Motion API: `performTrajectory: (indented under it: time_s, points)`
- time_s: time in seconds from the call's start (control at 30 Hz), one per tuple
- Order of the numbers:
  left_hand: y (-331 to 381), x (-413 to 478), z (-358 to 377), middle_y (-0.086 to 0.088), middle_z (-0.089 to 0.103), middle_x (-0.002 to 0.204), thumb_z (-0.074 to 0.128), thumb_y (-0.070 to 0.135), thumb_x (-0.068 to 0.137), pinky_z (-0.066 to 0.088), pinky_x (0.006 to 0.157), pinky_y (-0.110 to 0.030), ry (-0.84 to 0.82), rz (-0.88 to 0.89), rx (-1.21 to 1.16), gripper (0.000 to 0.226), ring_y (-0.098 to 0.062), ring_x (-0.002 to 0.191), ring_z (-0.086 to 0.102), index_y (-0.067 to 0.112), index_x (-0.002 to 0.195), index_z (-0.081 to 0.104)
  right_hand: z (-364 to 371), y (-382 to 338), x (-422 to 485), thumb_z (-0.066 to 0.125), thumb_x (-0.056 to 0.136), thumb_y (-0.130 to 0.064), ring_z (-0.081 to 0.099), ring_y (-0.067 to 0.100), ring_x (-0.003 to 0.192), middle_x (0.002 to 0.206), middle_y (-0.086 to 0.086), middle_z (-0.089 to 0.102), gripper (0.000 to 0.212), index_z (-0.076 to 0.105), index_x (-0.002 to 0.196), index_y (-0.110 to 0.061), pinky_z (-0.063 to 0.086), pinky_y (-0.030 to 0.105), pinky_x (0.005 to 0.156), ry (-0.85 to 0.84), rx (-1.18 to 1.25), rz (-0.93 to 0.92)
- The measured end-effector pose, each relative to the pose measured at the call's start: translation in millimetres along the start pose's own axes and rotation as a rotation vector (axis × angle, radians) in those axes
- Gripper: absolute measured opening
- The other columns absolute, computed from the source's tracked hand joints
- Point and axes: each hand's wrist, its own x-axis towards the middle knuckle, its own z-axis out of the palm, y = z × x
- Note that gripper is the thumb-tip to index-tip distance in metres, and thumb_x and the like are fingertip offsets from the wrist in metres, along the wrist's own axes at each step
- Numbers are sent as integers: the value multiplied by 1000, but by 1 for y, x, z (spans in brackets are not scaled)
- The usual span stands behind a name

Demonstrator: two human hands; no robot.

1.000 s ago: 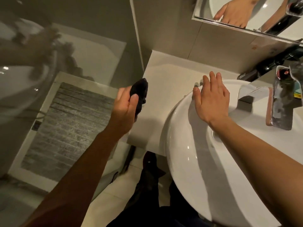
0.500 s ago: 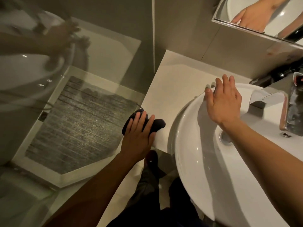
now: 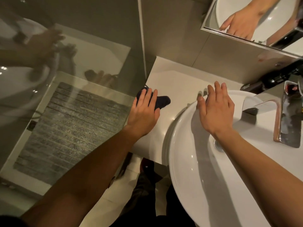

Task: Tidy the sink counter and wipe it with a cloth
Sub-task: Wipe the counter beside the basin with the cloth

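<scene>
A dark cloth [image 3: 161, 101] lies on the white counter [image 3: 177, 79], close to its left edge. My left hand [image 3: 144, 113] presses flat on it, fingers spread over the cloth. My right hand [image 3: 214, 108] rests palm down on the far left rim of the round white sink [image 3: 188, 169], fingers straight and holding nothing. The cloth's left part is hidden under my fingers.
A chrome faucet [image 3: 270, 115] stands at the sink's right. Dark items [image 3: 275, 77] sit behind it by the wall. A mirror [image 3: 255, 18] hangs above. A glass shower panel [image 3: 65, 95] borders the counter's left edge; floor tiles lie below.
My left hand brought the cloth down from the air onto the counter, then slid it away from the front edge toward the wall. The right hand stayed on the sink rim.
</scene>
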Motion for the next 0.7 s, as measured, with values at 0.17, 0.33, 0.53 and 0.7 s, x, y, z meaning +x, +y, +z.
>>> performTrajectory:
  time_s: [0.17, 0.33, 0.53, 0.7]
  points:
    - [3, 55, 2, -10, 27, 167, 36, 39, 104, 26, 123, -52, -28, 5, -47, 65, -28, 156, 19, 15, 162, 19, -1, -1, 0, 17, 105, -50, 6, 23, 158, 168, 8, 19, 64, 32, 155, -13, 20, 44, 121, -19, -21, 1]
    - [7, 99, -1, -8, 21, 168, 36, 38, 104, 20, 125, -50, -63, -2, -60, 67, -27, 157, 13, 16, 162, 11, -2, -2, -1, 15, 104, -51, 7, 23, 158, 169, 7, 19, 66, 32, 156, -13, 22, 45, 122, -18, -39, 6]
    - [9, 129, 1, -12, 27, 166, 41, 33, 99, 25, 124, -48, -20, -21, -123, 69, -26, 156, 19, 6, 160, 20, -2, -3, 0, 13, 104, -52, 8, 23, 158, 169, 7, 19, 67, 31, 157, -14, 23, 45, 123, -22, -61, 11]
    - [10, 152, 0, -19, 30, 164, 45, 28, 100, 26, 125, -48, 10, -33, -154, 65, -31, 155, 22, 0, 156, 27, -2, -2, -1, 14, 104, -52, 6, 22, 158, 169, 7, 18, 67, 31, 157, -14, 22, 44, 123, -30, -52, 7]
